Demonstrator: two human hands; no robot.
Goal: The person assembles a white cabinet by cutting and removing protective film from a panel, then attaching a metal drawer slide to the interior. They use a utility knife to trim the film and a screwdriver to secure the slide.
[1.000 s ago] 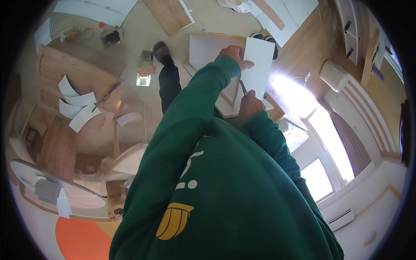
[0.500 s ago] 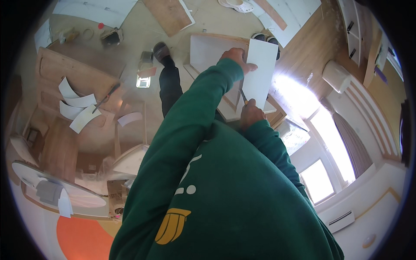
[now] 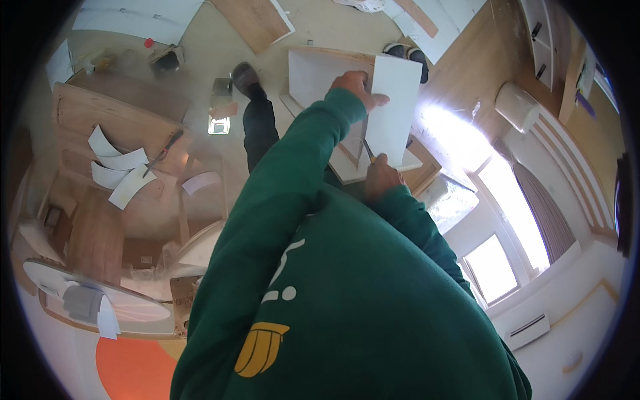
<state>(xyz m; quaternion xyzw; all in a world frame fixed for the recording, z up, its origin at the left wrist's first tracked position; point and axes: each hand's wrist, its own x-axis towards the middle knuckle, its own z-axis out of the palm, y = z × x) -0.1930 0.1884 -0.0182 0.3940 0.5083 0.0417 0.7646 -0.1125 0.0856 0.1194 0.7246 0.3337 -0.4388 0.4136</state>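
Observation:
My left hand (image 3: 355, 83) grips the top edge of a white rectangular panel (image 3: 395, 107) and holds it upright. The panel stands on a stack of flat white and wood-edged boards (image 3: 313, 73). My right hand (image 3: 380, 177) is at the panel's lower edge, closed on a thin dark tool (image 3: 367, 148) whose tip points at the panel's bottom corner. Green sleeves cover both arms, and my green sweatshirt fills the lower middle of the view.
Below are a dark shoe (image 3: 245, 75) and trouser leg on a pale floor. A wooden bench with curled white strips (image 3: 120, 167) is at left, with loose boards (image 3: 257, 20) above. An orange patch (image 3: 133, 367) lies at lower left. Bright windows (image 3: 493, 267) are at right.
My right hand has drawn slightly back toward my body along the panel's lower edge. The panel has shifted a little in my left hand's grip.

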